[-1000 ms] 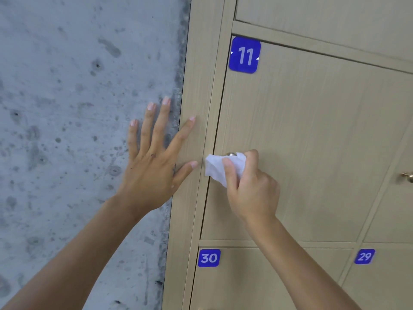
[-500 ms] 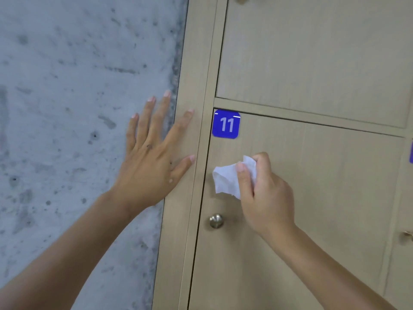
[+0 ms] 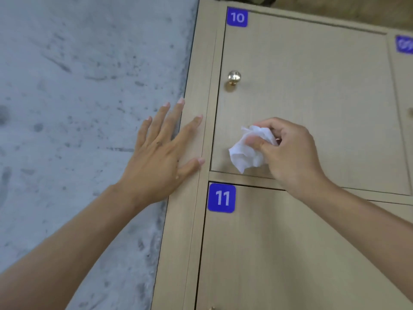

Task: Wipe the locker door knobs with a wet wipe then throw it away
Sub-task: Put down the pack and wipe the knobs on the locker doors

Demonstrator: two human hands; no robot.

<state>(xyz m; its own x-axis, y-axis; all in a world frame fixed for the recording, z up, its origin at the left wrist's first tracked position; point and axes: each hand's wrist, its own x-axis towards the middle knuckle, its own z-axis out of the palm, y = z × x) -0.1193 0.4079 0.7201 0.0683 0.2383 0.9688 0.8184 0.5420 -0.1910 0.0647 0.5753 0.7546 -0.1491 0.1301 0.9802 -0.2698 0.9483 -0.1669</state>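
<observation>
My left hand [image 3: 156, 157] lies flat, fingers straight and spread, across the grey wall [image 3: 78, 108] and the locker's side frame [image 3: 196, 139]. Just right of it, on the door marked 10 [image 3: 237, 17], the brass knob [image 3: 234, 77] stands bare above my wet wipe [image 3: 245, 153], well apart from it. My right hand [image 3: 292, 153] pinches the crumpled wipe between thumb and curled fingers. I judge this knob is next; others remain, and binning the wipe comes last.
</observation>
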